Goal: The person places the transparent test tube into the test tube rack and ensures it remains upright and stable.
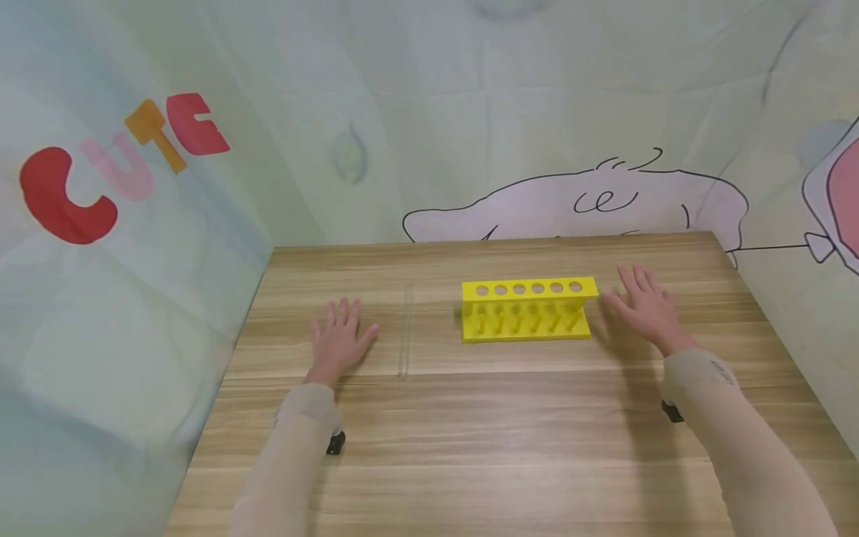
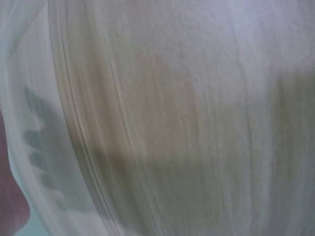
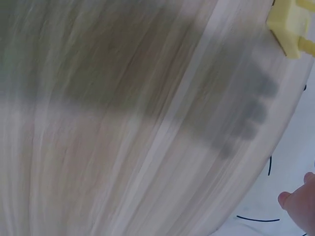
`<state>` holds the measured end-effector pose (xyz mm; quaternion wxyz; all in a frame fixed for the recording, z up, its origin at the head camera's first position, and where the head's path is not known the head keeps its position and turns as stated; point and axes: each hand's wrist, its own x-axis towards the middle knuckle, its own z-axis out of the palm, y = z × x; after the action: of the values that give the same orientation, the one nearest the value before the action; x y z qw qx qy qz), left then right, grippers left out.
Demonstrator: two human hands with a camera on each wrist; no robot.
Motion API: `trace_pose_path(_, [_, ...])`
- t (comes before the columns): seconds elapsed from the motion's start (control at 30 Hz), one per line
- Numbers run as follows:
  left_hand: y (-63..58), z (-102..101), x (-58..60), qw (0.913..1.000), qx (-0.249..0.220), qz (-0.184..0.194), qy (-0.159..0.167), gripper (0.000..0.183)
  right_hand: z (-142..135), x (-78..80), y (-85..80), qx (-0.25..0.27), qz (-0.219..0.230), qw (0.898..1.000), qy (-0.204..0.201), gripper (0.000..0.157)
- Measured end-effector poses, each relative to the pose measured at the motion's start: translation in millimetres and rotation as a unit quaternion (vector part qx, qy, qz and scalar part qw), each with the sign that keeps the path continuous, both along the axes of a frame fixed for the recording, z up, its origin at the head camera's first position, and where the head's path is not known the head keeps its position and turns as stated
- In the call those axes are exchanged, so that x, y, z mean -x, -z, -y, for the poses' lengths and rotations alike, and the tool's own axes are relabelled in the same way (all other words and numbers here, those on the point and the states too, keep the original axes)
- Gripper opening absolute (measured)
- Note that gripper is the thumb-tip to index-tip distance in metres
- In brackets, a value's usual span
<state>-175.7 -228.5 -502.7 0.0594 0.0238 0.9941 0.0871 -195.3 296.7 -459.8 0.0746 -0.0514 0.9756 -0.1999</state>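
In the head view, my left hand [image 1: 338,343] and right hand [image 1: 647,306] reached over the wood-grained counter [image 1: 429,447], palms down, fingers spread wide, holding nothing. Between them lay a slim, clear, straight rod [image 1: 406,332], just to the right of my left hand and apart from it, pointing away from me; I judged that it lay flat because nothing there propped it up. Farther right stood a bright yellow two-tier rack [image 1: 528,297], its right end just beside my right thumb, apparently without contact. It sat upright on its flat base, holes facing up, which seemed to me the way to leave them reachable from above. Its upper shelf had six round holes in a row, with none of them filled; slanted yellow pegs rose from the base below. I could not tell whether the rod was hollow, and saw no contents in it.

In the left wrist view, only a blurred bit of that hand showed at the edge, beside a finger-shaped shadow [image 2: 49,157] on the counter.

In the right wrist view, a corner of the rack showed at upper right and my fingertips at lower right, gripping nothing visible.
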Motion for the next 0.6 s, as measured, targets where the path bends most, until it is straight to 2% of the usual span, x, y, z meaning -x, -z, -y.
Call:
trace_pose_path(0.3, [0.9,-10.1,4.2,0.9996,-0.025,-0.013,0.002,0.070,13.4,6.7,-3.0,0.070,-0.022,0.997,0.031,0.073])
trace_pose_path(0.6, [-3.7,-22.1,8.2,0.9990,-0.042,-0.013,0.002,0.067,24.5,11.5,-1.6,0.136,-0.034,0.989,0.055,0.073])
